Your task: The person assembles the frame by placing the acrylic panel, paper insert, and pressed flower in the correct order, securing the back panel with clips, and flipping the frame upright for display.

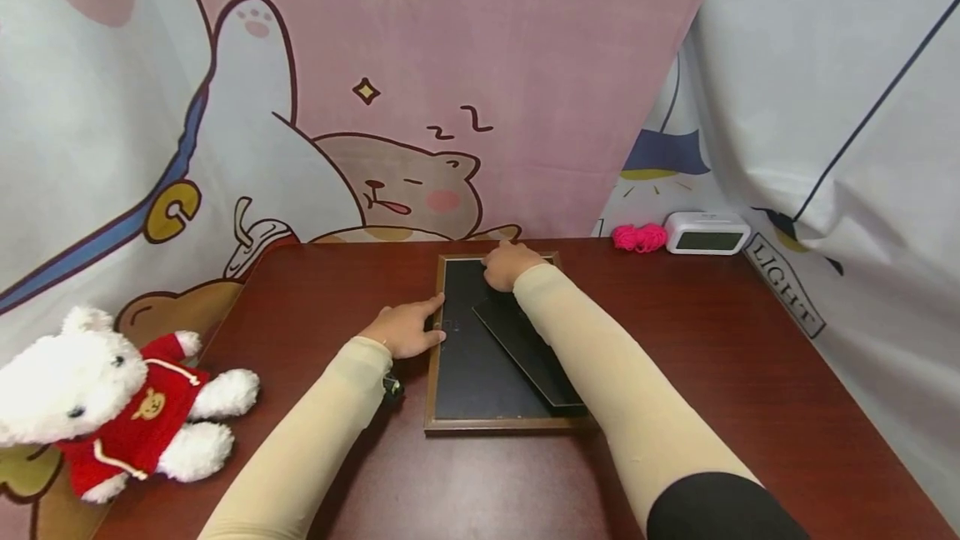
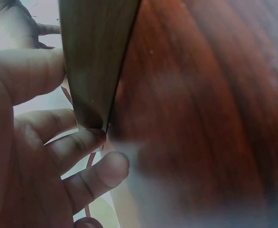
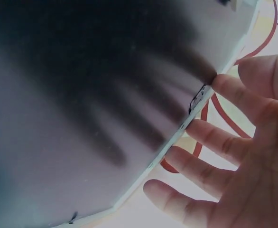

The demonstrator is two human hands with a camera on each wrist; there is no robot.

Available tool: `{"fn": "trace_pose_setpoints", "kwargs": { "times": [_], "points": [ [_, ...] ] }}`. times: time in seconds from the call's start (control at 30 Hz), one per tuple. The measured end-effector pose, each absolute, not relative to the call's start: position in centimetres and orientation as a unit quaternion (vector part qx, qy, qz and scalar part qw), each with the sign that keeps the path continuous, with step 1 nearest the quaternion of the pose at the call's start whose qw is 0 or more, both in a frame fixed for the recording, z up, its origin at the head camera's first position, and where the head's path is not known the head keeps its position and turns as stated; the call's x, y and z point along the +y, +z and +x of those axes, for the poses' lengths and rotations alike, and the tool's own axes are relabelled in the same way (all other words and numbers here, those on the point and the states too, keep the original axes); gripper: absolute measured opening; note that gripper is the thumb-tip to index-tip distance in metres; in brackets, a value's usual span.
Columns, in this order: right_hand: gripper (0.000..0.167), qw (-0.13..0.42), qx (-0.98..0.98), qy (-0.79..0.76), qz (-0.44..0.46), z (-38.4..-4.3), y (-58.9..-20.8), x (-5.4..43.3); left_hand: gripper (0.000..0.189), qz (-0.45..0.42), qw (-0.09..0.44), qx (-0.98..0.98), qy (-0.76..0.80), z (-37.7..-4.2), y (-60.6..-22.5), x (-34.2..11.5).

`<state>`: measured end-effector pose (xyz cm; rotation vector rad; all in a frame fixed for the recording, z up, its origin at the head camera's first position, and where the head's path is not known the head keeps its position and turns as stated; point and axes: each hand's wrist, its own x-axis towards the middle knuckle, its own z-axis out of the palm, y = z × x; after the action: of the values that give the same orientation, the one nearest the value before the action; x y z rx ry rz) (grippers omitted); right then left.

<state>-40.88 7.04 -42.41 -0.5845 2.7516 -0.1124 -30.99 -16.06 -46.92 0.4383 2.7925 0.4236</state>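
A picture frame (image 1: 432, 390) with a brown wooden border lies back side up on the table. Its dark backing board (image 1: 472, 377) carries a black easel leg (image 1: 528, 348) that slants across it, partly hidden under the right sleeve. At the frame's left border, my left hand (image 1: 405, 332) touches the edge with thumb and fingers spread; the wooden side (image 2: 96, 61) shows close up in the left wrist view. My right hand (image 1: 510, 265) is at the far border, and in the right wrist view its fairly straight fingers touch the edge beside a small dark-outlined clip (image 3: 196, 99).
To the left sits a white plush toy (image 1: 153, 407) in a red top. A white digital clock (image 1: 707, 233) and a bundle of pink cord (image 1: 639, 237) stand at the back right of the reddish-brown table (image 1: 750, 373). Cartoon-printed cloth (image 1: 562, 107) hangs behind.
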Motion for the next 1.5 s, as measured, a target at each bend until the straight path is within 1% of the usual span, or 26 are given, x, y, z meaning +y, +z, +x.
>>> {"fn": "trace_pose_setpoints", "kwargs": {
  "times": [0.17, 0.3, 0.4, 0.57, 0.7, 0.83, 0.93, 1.07, 1.2, 1.37, 1.5],
  "points": [
    [0.053, 0.170, 0.963, -0.012, -0.209, -41.2, -42.4, 7.3, 0.076, 0.152, 0.138, 0.968, 0.147, -30.9, -46.6, -15.9],
    [0.054, 0.185, 0.962, -0.032, -0.199, -41.6, -42.9, 7.9, 0.076, 0.156, 0.140, 0.966, 0.150, -30.8, -46.4, -15.9],
    [0.056, 0.194, 0.958, -0.066, -0.199, -42.0, -43.1, 8.5, 0.076, 0.157, 0.142, 0.966, 0.147, -30.8, -46.5, -16.0],
    [0.061, 0.206, 0.940, -0.153, -0.226, -42.3, -42.9, 10.3, 0.076, 0.155, 0.141, 0.966, 0.150, -30.7, -46.5, -15.9],
    [0.062, 0.183, 0.931, -0.213, -0.231, -41.6, -43.0, 12.6, 0.076, 0.160, 0.142, 0.963, 0.161, -30.5, -46.4, -15.8],
    [0.064, 0.151, 0.932, -0.231, -0.234, -39.8, -42.8, 14.7, 0.076, 0.158, 0.139, 0.964, 0.162, -30.3, -46.4, -15.7],
    [0.069, 0.142, 0.934, -0.239, -0.223, -38.0, -42.4, 16.1, 0.075, 0.156, 0.136, 0.964, 0.167, -30.2, -46.4, -15.7],
    [0.082, 0.155, 0.938, -0.240, -0.197, -35.5, -42.3, 17.5, 0.075, 0.152, 0.144, 0.960, 0.188, -30.0, -46.4, -15.9],
    [0.092, 0.174, 0.938, -0.243, -0.175, -33.0, -42.9, 17.8, 0.075, 0.147, 0.150, 0.954, 0.214, -29.7, -46.8, -16.2],
    [0.099, 0.184, 0.936, -0.256, -0.156, -30.2, -44.0, 18.3, 0.075, 0.146, 0.134, 0.949, 0.245, -28.7, -47.5, -16.2],
    [0.103, 0.187, 0.932, -0.270, -0.151, -28.7, -44.5, 18.8, 0.073, 0.133, 0.120, 0.948, 0.265, -27.7, -48.0, -16.2]
  ]
}}
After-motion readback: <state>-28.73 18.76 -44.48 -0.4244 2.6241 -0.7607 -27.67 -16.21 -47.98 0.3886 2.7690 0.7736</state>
